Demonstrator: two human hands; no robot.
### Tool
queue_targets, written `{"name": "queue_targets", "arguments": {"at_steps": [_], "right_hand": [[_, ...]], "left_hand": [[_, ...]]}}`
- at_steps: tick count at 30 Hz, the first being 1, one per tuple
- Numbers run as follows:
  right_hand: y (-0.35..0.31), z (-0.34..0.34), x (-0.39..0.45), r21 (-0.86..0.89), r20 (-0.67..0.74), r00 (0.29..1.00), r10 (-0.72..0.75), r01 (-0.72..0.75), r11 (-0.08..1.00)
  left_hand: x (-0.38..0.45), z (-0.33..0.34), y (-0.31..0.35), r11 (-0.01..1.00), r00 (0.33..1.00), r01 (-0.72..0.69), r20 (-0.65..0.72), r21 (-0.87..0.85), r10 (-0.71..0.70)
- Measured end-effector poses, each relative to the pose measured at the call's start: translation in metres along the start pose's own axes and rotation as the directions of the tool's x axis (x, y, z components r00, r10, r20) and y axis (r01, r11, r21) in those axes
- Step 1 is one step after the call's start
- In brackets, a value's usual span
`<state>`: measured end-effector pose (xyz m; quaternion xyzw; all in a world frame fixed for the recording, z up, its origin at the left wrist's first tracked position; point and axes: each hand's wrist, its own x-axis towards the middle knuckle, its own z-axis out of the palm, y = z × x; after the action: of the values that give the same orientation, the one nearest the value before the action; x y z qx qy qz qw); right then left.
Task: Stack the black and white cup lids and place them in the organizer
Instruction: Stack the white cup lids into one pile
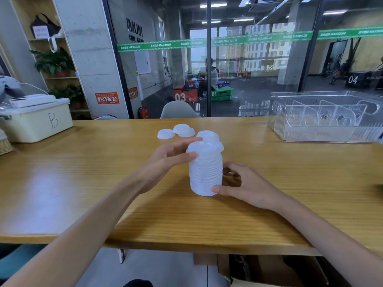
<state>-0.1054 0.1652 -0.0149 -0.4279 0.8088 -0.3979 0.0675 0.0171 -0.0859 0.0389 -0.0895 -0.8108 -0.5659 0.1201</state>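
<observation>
Spanning the whole width of the view: a wooden tabletop [83,183], grain running left to right. Far right on it sits the clear plastic organizer [327,114], with transparent dividers inside; no lids visible in it. Far left on the tabletop is a cream storage box [39,121] marked "B", with a white device lying on its lid. Centre of the tabletop: a tall stack of white lids [205,170], standing upright on the wood, well apart from the organizer. Left hand [165,160] is at the stack's upper part, thumb tip touching the side just under the top lid, index finger lying straight along the top edge (other fingers loosely extended, not wrapped round). Right hand [246,185] is at the stack's base on the right side, thumb pressed against the lower wall, fingers curled behind it, so it grips the bottom of the stack. Just behind the stack's top there's another white lid [208,135], partly hidden by it; can't tell whether it touches. Further back and left lie two more loose white lids [184,130] overlapping each other, and one single lid [165,134] just beside them. No black lids to be seen from this angle.
</observation>
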Motion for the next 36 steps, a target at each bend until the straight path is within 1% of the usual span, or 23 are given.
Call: {"name": "queue_targets", "arguments": {"at_steps": [3, 7, 10, 17, 20, 26, 30, 33, 34, 36], "right_hand": [[0.000, 0.001, 0.001, 0.003, -0.001, 1.000, -0.002, 0.002, 1.000], [0.003, 0.002, 0.002, -0.007, -0.002, 1.000, -0.006, 0.006, 1.000], [0.003, 0.001, 0.001, 0.006, 0.002, 1.000, -0.011, 0.011, 1.000], [0.003, 0.002, 0.002, -0.006, -0.003, 1.000, -0.006, 0.006, 1.000], [0.003, 0.002, 0.002, -0.005, -0.006, 1.000, -0.006, 0.006, 1.000], [-0.001, 0.001, 0.001, -0.010, -0.006, 1.000, -0.003, 0.003, 1.000], [-0.002, 0.000, 0.000, -0.017, 0.000, 1.000, 0.008, -0.008, 1.000], [-0.002, 0.000, 0.000, -0.022, -0.001, 1.000, 0.007, -0.007, 1.000], [-0.003, 0.000, -0.001, -0.022, -0.002, 1.000, 0.004, -0.004, 1.000], [-0.004, 0.000, 0.000, -0.023, -0.006, 1.000, -0.003, 0.003, 1.000]], "left_hand": [[-0.002, 0.006, -0.002, 1.000, 1.000, 0.010, 0.010, 0.014, -0.010], [-0.002, 0.015, -0.002, 0.999, 1.000, 0.014, -0.019, -0.035, -0.014], [-0.001, 0.019, -0.003, 1.000, 0.999, 0.000, -0.047, -0.027, -0.001], [-0.003, 0.021, -0.008, 0.998, 0.999, -0.011, -0.040, -0.058, 0.009], [-0.003, 0.020, -0.006, 0.999, 0.999, -0.015, -0.044, -0.031, 0.013], [-0.003, 0.016, -0.002, 1.000, 1.000, 0.007, -0.009, 0.019, -0.007], [-0.001, 0.015, -0.005, 0.998, 0.999, 0.035, -0.001, -0.043, -0.035], [0.003, 0.010, -0.010, 0.996, 0.999, 0.029, 0.022, -0.090, -0.027], [0.007, 0.008, -0.012, 0.994, 0.999, 0.034, 0.009, -0.107, -0.033], [0.017, 0.002, -0.014, 0.991, 0.996, 0.061, -0.059, -0.115, -0.069]]}}
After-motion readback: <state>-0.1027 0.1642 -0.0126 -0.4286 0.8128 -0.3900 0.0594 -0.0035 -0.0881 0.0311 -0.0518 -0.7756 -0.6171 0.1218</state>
